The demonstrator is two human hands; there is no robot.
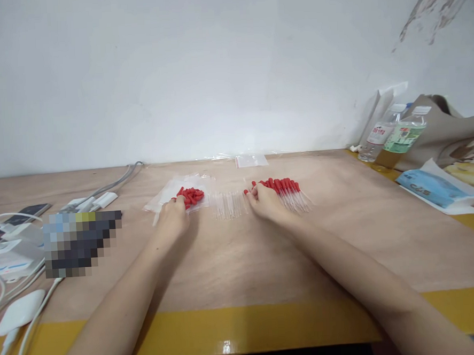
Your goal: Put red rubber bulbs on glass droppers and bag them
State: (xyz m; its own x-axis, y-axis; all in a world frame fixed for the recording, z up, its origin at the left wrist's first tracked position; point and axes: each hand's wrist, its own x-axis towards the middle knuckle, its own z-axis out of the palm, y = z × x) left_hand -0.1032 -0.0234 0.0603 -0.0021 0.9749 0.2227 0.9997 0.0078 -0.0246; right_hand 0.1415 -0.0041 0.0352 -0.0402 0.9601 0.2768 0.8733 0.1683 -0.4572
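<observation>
My left hand (174, 215) is curled at the near left edge of a pile of red rubber bulbs (192, 195), its fingertips closed on a bulb. The pile lies on clear plastic bags (166, 192). Between my hands thin glass tubes (226, 205) lie side by side. My right hand (263, 200) is closed, thumb and finger pinching a red-capped dropper (246, 192) just right of the tubes. Past that hand, several droppers with red bulbs (288, 185) form a row, partly hidden by it.
A power bank-like white block (15, 258), cables and a pixelated object (80, 243) are at left, near a phone (26, 213). Two bottles (405, 132), a grey bag (447, 132) and a tissue pack (440, 187) stand at right. Yellow tape (246, 329) edges the table.
</observation>
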